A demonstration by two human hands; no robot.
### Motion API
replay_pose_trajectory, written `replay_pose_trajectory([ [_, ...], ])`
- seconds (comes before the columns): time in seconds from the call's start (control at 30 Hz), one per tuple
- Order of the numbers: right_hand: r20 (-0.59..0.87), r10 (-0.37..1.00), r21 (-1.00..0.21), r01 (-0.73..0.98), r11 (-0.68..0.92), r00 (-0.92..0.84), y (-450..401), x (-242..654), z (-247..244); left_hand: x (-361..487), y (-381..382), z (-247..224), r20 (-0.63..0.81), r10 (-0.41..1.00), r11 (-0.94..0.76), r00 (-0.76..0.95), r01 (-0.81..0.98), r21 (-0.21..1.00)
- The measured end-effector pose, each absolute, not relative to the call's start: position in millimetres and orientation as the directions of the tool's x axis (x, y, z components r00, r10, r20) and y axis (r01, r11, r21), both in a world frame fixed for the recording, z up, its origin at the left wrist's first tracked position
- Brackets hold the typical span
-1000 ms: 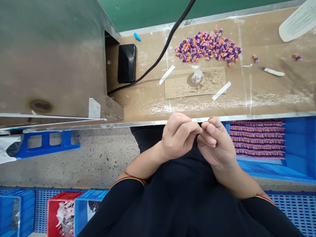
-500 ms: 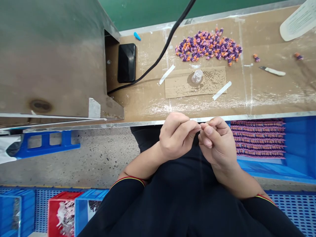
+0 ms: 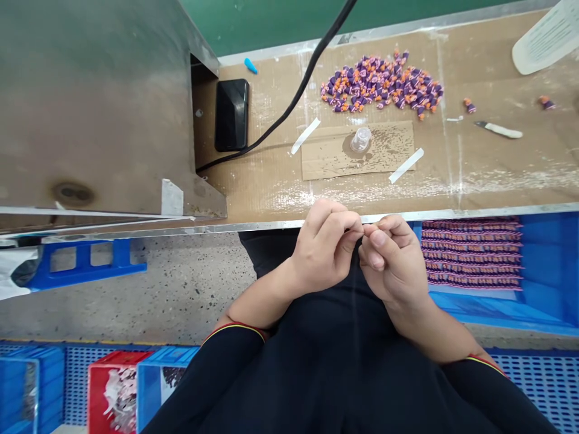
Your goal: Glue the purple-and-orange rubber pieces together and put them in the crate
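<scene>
Our bench's cardboard top point(image 3: 271, 193) stretches ahead, its metal edge point(image 3: 470, 213) just beyond our left hand point(image 3: 322, 250) and right hand point(image 3: 394, 260). Their fingertips point(image 3: 379, 226) pinch together; anything held is hidden, so its position, long axis and pointing cannot be told.

- Between the fingers point(image 3: 380, 238): anything pinched there is hidden, too small to tell
- Far beyond the fingers: white printed card point(image 3: 545, 36), cut off by the top edge
- Behind the fingers, to the left: red crate point(image 3: 115, 386), cut off by the bottom edge
</scene>
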State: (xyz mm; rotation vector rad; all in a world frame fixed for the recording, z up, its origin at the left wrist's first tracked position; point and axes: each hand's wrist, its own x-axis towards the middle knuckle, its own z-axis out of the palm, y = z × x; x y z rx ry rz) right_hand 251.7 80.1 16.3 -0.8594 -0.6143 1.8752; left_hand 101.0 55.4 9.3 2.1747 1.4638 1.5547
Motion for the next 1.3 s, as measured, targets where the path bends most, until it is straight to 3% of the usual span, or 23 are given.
replay_pose_trajectory([
  [0.17, -0.434, 0.79, -0.561, -0.557, -0.613, -0.432, 86.5, 254.7, 17.1, 99.3, 57.2, 0.5, 0.708, 0.706, -0.533, 0.01, 0.665, 0.522],
  [0.3, -0.434, 0.76, -0.523, -0.552, -0.649, -0.483, 88.2, 257.6, 14.7, 100.0, 58.3, -1.4, 0.761, 0.647, -0.531, -0.047, 0.688, 0.494],
  [0.5, -0.388, 0.85, -0.634, -0.566, -0.527, -0.357, 85.0, 249.9, 11.6, 100.5, 58.9, -0.3, 0.81, 0.585, -0.541, -0.05, 0.72, 0.435],
  [0.67, -0.34, 0.905, -0.726, -0.541, -0.425, -0.255, 85.7, 246.5, 9.8, 95.4, 59.3, -2.0, 0.777, 0.63, -0.523, 0.003, 0.741, 0.421],
  [1.03, -0.345, 0.919, -0.78, -0.486, -0.395, -0.193, 84.5, 243.0, 7.7, 100.8, 66.6, -12.7, 0.828, 0.555, -0.472, 0.076, 0.849, 0.239],
  [1.3, -0.353, 0.923, -0.787, -0.486, -0.381, -0.152, 81.4, 241.9, 5.8, 106.8, 65.4, -16.4, 0.803, 0.59, -0.44, 0.077, 0.865, 0.241],
])
